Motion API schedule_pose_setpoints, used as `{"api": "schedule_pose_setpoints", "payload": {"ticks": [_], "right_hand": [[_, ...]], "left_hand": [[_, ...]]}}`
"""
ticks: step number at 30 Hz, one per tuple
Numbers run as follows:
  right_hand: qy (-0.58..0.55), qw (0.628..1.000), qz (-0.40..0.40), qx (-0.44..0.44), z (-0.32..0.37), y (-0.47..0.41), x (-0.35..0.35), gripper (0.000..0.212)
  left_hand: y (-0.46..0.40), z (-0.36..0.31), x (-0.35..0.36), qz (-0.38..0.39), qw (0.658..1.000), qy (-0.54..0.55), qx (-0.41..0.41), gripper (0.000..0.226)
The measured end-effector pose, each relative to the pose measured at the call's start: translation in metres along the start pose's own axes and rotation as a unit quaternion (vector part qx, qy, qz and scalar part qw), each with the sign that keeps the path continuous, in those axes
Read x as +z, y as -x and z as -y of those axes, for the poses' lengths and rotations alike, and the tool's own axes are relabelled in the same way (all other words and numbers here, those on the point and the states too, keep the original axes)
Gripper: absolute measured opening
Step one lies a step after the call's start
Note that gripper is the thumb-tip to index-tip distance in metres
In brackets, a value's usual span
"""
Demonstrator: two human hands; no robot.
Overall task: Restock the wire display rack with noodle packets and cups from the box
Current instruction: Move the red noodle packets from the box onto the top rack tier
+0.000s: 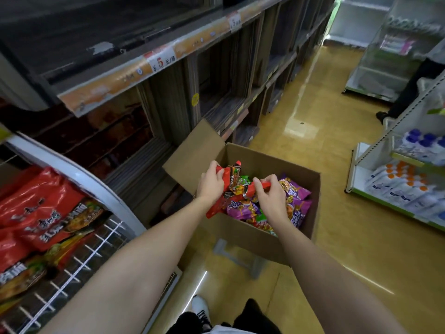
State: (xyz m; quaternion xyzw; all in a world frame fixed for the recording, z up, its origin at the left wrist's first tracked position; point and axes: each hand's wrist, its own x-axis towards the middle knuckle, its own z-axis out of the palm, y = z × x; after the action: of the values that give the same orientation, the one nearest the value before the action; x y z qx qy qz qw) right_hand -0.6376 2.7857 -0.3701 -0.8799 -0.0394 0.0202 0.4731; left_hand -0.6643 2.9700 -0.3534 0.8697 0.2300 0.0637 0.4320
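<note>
Both hands were over the open box (252,239) — the left hand (212,182) and right hand (271,195) each gripped the red noodle packet (234,186), held above the purple packets (295,196). Red packets (41,213) lay on the wire rack (79,268) at the left edge.

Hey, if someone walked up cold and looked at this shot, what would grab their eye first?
Most likely the two hands at centre: the left hand and right hand both grip a red packet over the open box of purple, green and red packets. Next, the red bags on the wire rack at lower left.
</note>
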Motion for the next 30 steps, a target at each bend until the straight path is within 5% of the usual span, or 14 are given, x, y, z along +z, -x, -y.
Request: {"api": "schedule_pose_setpoints", "payload": {"ticks": [7, 14, 30], "right_hand": [[0.035, 0.998, 0.014, -0.051, -0.001, 0.038, -0.033, 0.035], [-0.002, 0.995, 0.045, -0.088, -0.015, 0.092, -0.044, 0.014], [-0.025, 0.961, 0.163, -0.22, 0.064, 0.19, 0.03, 0.018]], "left_hand": [[0.065, -0.02, 0.003, -0.069, 0.997, -0.036, 0.0, 0.015], [0.139, -0.013, -0.004, -0.109, 0.992, -0.055, -0.015, 0.016], [0.243, 0.046, -0.117, -0.239, 0.966, -0.078, -0.053, 0.027]]}}
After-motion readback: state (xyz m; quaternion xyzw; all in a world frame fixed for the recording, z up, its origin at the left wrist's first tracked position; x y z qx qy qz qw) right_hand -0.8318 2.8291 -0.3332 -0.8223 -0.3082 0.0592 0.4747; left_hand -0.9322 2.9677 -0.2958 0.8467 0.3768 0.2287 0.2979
